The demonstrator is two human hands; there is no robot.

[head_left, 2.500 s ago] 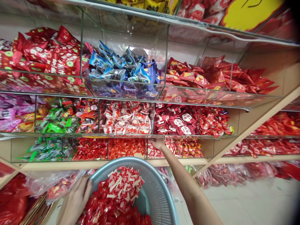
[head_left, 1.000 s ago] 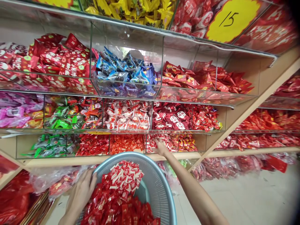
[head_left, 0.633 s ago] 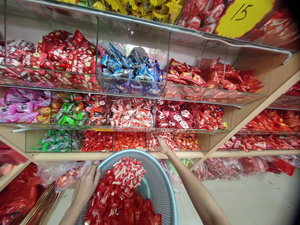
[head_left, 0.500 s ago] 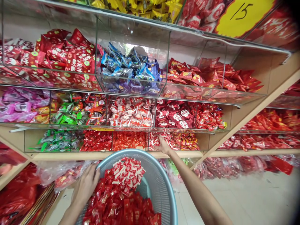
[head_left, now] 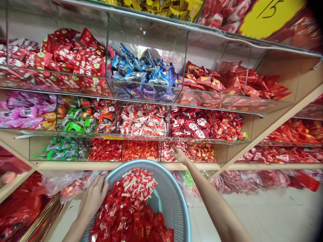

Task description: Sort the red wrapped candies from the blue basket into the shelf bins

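The blue basket (head_left: 174, 201) is full of red candies (head_left: 131, 218). The left hand (head_left: 94, 196) grips its rim. The right hand (head_left: 179, 155) reaches, fingers spread, into a clear bin of red-and-white candies (head_left: 169, 153).

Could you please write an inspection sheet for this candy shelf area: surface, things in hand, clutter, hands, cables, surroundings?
Surface: wooden shelf carrying tiers of clear bins, all stocked.
Things in hand: grey-blue basket heaped with red candies and red-and-white candies.
Clutter: clear bags of red sweets below the shelf, left of the basket.
Hands: left hand grips the basket rim; right hand reaches into the bottom bin of red-and-white sweets; whether it is shut on any cannot be told.
Cables: nothing seen.
Surroundings: yellow price tag top right; pale tiled floor; more red packets on the right-hand shelves.
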